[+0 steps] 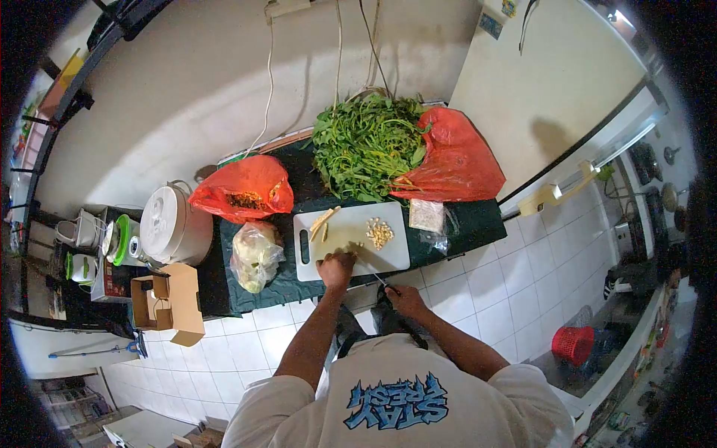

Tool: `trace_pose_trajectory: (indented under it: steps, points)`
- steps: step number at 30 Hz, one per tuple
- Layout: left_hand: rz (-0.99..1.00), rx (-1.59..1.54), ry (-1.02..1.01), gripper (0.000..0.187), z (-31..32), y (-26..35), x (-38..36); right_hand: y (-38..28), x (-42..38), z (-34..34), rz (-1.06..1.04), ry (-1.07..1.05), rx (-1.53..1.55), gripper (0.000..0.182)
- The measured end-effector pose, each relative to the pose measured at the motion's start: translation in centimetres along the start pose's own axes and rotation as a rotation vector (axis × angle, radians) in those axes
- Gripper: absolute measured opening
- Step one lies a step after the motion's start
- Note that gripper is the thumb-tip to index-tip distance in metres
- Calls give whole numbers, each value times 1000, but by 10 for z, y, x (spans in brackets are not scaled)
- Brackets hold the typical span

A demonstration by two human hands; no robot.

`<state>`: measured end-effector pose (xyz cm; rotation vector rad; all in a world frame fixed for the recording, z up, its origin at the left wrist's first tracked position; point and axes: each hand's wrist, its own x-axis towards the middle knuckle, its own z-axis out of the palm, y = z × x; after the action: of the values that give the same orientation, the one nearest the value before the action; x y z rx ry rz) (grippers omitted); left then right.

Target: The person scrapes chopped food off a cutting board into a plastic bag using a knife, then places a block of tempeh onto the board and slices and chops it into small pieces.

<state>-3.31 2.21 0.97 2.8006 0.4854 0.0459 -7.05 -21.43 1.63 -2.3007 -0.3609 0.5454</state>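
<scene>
A white cutting board [351, 222] lies on the dark table cover. Over its lower left part is my left hand [336, 269], fingers closed around something too small to make out. My right hand [406, 299] grips the handle of a knife [372, 270] just off the board's front edge, the blade pointing up and left toward my left hand. Small pale chopped pieces [379, 234] are heaped on the board's right side. A few long pale strips [324, 220] rest at its upper left.
Leafy greens [366, 145] and a red bag [467, 160] sit behind the board. Another red bag [250, 187] and a bagged pale vegetable [256, 256] are left of it, a wrapped pale block [426, 215] right. Further left stand a rice cooker [168, 224] and an open cardboard box [183, 302].
</scene>
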Motion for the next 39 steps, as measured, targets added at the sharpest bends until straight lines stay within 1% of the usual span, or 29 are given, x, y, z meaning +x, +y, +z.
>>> trace_pose_trajectory:
  steps: [4, 7, 9, 10, 12, 13, 15, 16, 18, 19, 21, 22, 24, 28, 30, 33, 37, 39]
  points:
    - [-37, 18, 8, 24, -2, 1, 1, 3, 8, 7, 53, 13, 86, 47]
    - [16, 47, 50, 23, -4, 0, -4, 5, 16, 7, 17, 69, 39, 47]
    - [89, 21, 90, 21, -3, -1, -8, 4, 16, 1, 2, 26, 110, 48]
    - [87, 21, 91, 21, -2, -3, -10, 2, 13, 0, 0, 25, 109, 48]
    - [102, -32, 166, 19, 1, -6, -13, 1, 3, 1, -53, 99, 11, 48]
    - [103, -34, 164, 19, 2, -7, -14, 2, 0, 3, -51, 98, 11, 48]
    - [44, -45, 121, 18, 2, -9, -15, 4, -3, 6, 104, -4, 29, 49]
    - [42, -44, 120, 18, 3, -9, -15, 4, -2, 7, 104, -6, 29, 49]
    - [17, 17, 78, 17, 3, -9, -13, 2, 1, 7, -17, 52, -14, 48]
    - [17, 18, 76, 17, 4, -9, -12, 1, 6, 6, -16, 51, -13, 48]
    - [31, 5, 104, 15, 2, -8, -10, -1, 16, 1, 80, -75, 85, 47]
    - [31, 7, 107, 15, -1, -6, -10, -3, 18, -1, 77, -74, 86, 47]
    - [-25, -19, 50, 14, -6, -4, -12, -4, 20, -2, -31, 12, 4, 45]
    - [1, -44, 79, 14, -1, -8, -14, -3, 7, 0, -34, 9, 4, 44]
    - [-11, 9, 121, 14, 2, -6, -15, -6, 3, -6, 77, -47, 140, 43]
    - [2, -20, 142, 14, 2, -8, -16, -7, 9, -10, 23, -36, 111, 42]
    - [21, -21, 188, 14, 0, -12, -23, 0, 12, -5, 48, -59, 82, 43]
    - [-21, -10, 144, 16, 1, -17, -26, 0, 6, 0, -17, 9, 80, 44]
